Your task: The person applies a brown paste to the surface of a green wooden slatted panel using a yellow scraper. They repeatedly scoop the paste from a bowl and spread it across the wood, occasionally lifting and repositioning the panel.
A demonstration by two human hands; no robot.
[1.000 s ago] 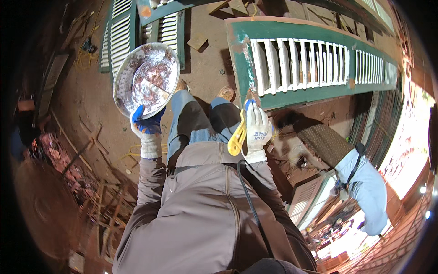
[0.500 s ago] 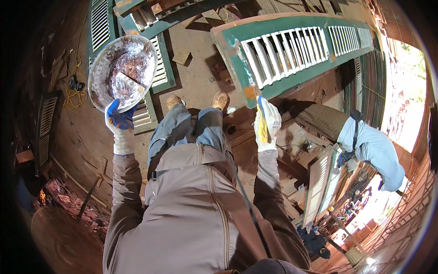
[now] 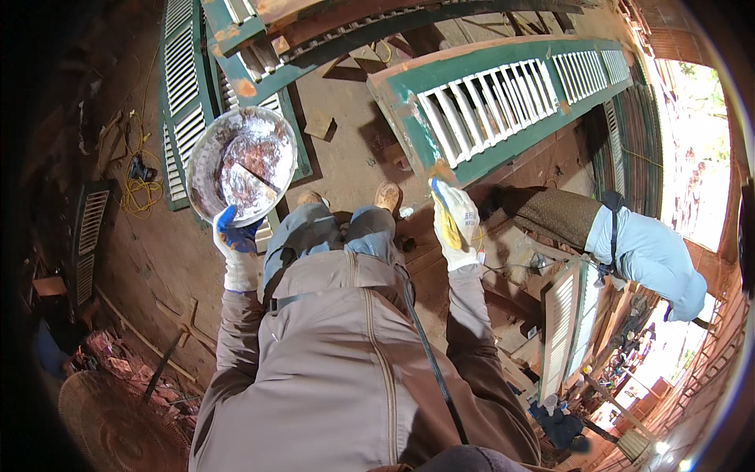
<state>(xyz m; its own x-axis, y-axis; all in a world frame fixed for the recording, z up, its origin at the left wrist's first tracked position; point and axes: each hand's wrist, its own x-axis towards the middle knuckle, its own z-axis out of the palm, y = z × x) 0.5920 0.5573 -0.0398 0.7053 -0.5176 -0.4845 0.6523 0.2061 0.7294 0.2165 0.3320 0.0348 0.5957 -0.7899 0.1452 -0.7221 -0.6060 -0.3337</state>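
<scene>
My left hand [image 3: 238,245], in a white glove with a blue palm, grips the near rim of a round, shiny metal bowl [image 3: 206,169]. Reddish-brown and whitish smears coat the inside of the bowl, and a dark line crosses them. On the right, my gloved right hand [image 3: 456,224] is closed around a narrow yellow object [image 3: 448,226], perhaps a tool handle; its far end is hidden. Just beyond those fingers is the near corner of a green shutter [image 3: 460,165] with white slats, patched brown at that corner. Whether my fingers touch it, I cannot tell.
More green shutters [image 3: 206,94] lie at the far left. A person in a light blue top [image 3: 649,252] bends over another shutter [image 3: 560,322] at the right. Yellow cord [image 3: 141,197] lies on the left floor, with a round mesh guard [image 3: 110,421] nearer me.
In the picture, the bowl and my left hand have shifted right and down. My right hand has moved slightly left. The bent person's hand has drawn back along the shutter.
</scene>
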